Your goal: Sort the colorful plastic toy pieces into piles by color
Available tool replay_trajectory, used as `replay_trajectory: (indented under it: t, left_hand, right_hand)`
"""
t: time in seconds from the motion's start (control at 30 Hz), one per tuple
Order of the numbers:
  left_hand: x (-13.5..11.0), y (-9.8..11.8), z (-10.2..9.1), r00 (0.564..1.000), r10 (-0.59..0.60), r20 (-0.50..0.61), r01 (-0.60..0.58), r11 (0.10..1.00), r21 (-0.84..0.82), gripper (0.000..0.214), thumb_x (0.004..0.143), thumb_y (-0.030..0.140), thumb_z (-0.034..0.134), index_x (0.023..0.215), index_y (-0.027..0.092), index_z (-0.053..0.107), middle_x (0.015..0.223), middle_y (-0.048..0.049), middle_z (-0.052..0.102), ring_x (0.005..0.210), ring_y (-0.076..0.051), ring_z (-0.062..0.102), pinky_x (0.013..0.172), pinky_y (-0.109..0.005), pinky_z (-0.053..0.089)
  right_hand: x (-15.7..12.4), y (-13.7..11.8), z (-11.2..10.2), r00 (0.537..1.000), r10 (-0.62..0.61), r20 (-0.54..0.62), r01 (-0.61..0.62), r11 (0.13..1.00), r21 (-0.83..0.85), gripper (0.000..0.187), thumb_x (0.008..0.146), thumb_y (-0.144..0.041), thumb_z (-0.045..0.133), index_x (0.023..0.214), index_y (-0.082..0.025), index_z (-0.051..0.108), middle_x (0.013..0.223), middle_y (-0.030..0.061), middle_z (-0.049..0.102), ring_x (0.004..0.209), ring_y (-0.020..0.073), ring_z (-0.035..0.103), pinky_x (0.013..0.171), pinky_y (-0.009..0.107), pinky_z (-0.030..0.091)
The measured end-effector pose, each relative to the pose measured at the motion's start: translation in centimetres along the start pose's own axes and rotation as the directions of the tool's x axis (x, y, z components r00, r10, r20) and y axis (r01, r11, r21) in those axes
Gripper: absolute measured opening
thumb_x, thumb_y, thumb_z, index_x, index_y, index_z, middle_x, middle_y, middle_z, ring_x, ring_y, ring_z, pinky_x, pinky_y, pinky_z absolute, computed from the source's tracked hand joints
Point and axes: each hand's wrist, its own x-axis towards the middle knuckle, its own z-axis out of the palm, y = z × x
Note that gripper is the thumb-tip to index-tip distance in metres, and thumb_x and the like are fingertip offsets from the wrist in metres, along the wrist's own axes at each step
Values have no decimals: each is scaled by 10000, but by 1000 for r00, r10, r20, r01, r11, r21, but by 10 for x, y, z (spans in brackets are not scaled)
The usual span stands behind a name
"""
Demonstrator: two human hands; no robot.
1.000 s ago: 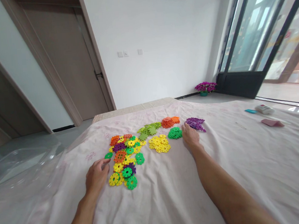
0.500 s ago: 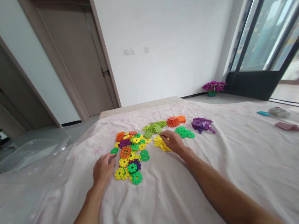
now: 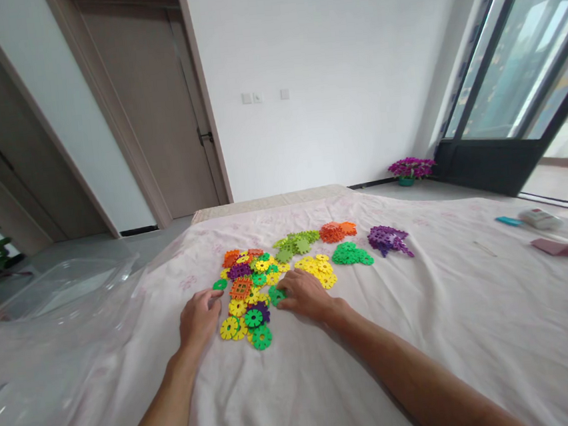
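Observation:
A mixed heap of plastic interlocking discs, with an orange square piece (image 3: pixel 241 288) on top, lies between my hands. My left hand (image 3: pixel 198 316) rests on the cloth left of the heap, fingers loosely bent and apart, holding nothing. Just beyond its fingertips is a small green disc (image 3: pixel 220 284). At the heap's right edge, my right hand (image 3: pixel 304 295) has thumb and fingers closed around a green disc (image 3: pixel 276 297), partly hidden by them. A yellow disc pile (image 3: pixel 319 268) sits just beyond the right hand.
Sorted piles lie farther back: light green (image 3: pixel 297 244), orange-red (image 3: pixel 333 231), green (image 3: pixel 351 253) and purple (image 3: pixel 387 238). A clear plastic container (image 3: pixel 65 287) stands at the left. A pink folded item (image 3: pixel 557 247) and a blue object (image 3: pixel 508 221) lie at the right.
My right hand has moved left and nearer, from the yellow pile to the green disc beside the heap, and has closed on it. My left hand stays about where it was.

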Motion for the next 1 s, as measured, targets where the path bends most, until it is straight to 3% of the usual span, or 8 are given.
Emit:
replay_trajectory:
  t: [0.2, 0.37, 0.5, 0.67, 0.8, 0.87, 0.9, 1.0]
  left_hand:
    - [0, 1, -1, 1000, -8, 5, 8, 1000, 3, 317, 847, 285, 478, 1067, 260, 705, 1237, -28, 653, 1143, -213, 580, 985, -319, 420]
    - [1, -1, 0, 1000, 4, 3, -4, 1000, 2, 334, 842, 289, 469, 1078, 258, 703, 1234, -27, 652, 1146, -216, 582, 975, -323, 426]
    - [1, -3, 2, 1000, 5, 6, -5, 1000, 2, 339, 848, 296, 461, 1085, 259, 699, 1233, -27, 650, 1157, -215, 576, 971, -318, 424]
    - [1, -3, 2, 1000, -1, 6, 1, 1000, 9, 328, 848, 297, 465, 1078, 263, 697, 1242, -23, 648, 1163, -206, 574, 974, -304, 419]
    - [1, -3, 2, 1000, 5, -3, -5, 1000, 18, 322, 844, 297, 468, 1065, 257, 698, 1223, -22, 658, 1144, -201, 586, 970, -291, 423]
    - [1, -3, 2, 1000, 2, -1, -2, 1000, 19, 321, 843, 302, 470, 1066, 260, 698, 1218, -19, 661, 1143, -202, 587, 965, -287, 427]
    - [1, -2, 2, 1000, -2, 0, 2, 1000, 22, 320, 842, 303, 472, 1065, 262, 698, 1219, -18, 661, 1147, -203, 586, 965, -288, 428]
    - [0, 0, 1, 1000, -7, 0, 7, 1000, 25, 318, 841, 298, 471, 1060, 265, 699, 1234, -21, 654, 1159, -206, 581, 971, -295, 426]
  right_hand:
    - [0, 4, 6, 998, 54, -38, -47, 984, 172, 97, 849, -312, 646, 872, -219, 663, 843, -14, 659, 776, 136, 561, 674, 228, 353]
    - [4, 32, -3, 936, 215, -278, -176, 972, 158, 138, 892, -295, 552, 900, -220, 668, 881, 16, 682, 832, 161, 589, 736, 244, 390]
    - [0, 71, -20, 795, 409, -449, -382, 911, 154, 202, 901, -325, 507, 927, -227, 682, 916, 26, 698, 866, 180, 606, 746, 260, 398]
    - [-19, 119, -39, 540, 683, -491, -681, 698, 221, 284, 890, -401, 493, 997, -248, 708, 911, 34, 703, 832, 199, 602, 693, 276, 394]
    - [-33, 143, -45, 378, 732, -567, -764, 593, 256, 353, 896, -365, 448, 1124, -238, 686, 1095, 74, 679, 967, 239, 576, 779, 316, 410]
    - [-34, 145, -44, 374, 695, -614, -747, 618, 245, 364, 892, -316, 427, 1137, -215, 676, 1125, 87, 662, 996, 242, 562, 824, 327, 411]
    - [-32, 143, -43, 400, 669, -627, -722, 651, 235, 362, 890, -296, 420, 1130, -207, 675, 1116, 88, 661, 995, 237, 561, 841, 327, 412]
    - [-21, 122, -35, 555, 567, -608, -593, 783, 188, 317, 884, -256, 431, 1064, -209, 687, 1053, 69, 669, 966, 215, 569, 864, 314, 417]
